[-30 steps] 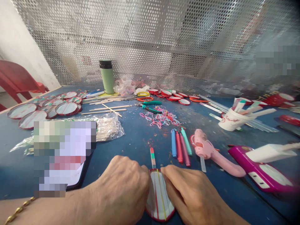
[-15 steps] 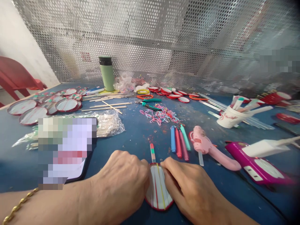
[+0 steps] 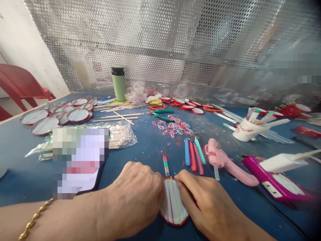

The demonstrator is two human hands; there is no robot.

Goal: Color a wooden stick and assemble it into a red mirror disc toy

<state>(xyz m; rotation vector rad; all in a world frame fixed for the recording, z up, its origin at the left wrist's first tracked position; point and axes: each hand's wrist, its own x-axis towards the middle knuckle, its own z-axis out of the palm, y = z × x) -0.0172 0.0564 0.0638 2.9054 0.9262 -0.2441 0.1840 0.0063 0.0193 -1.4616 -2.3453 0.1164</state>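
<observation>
Between my hands, on the blue table, lies a white disc (image 3: 176, 209) with a red rim, red and yellow lines running lengthwise across its face. A short stick (image 3: 166, 166) with red, green and pale bands extends from its far edge. My left hand (image 3: 140, 192), fingers curled in, grips the disc's left edge near the stick. Closed at the right edge is my right hand (image 3: 207, 201), its thumb and fingers on the rim. The fingertips of both hands are largely hidden. Wax-like coloured sticks (image 3: 193, 155) and a pink glue gun (image 3: 220, 160) lie beyond my right hand.
A phone (image 3: 86, 164) and a bag of wooden sticks (image 3: 122, 135) lie left. More red-rimmed discs (image 3: 78, 115) are piled behind. Small coloured clips (image 3: 173, 126), pliers (image 3: 160, 116), a green tumbler (image 3: 118, 85), a white cup (image 3: 248, 130) and a magenta power strip (image 3: 276, 182) surround the workspace.
The whole scene has shifted slightly right and down in view as the camera turned. Both hands keep the same hold on the disc.
</observation>
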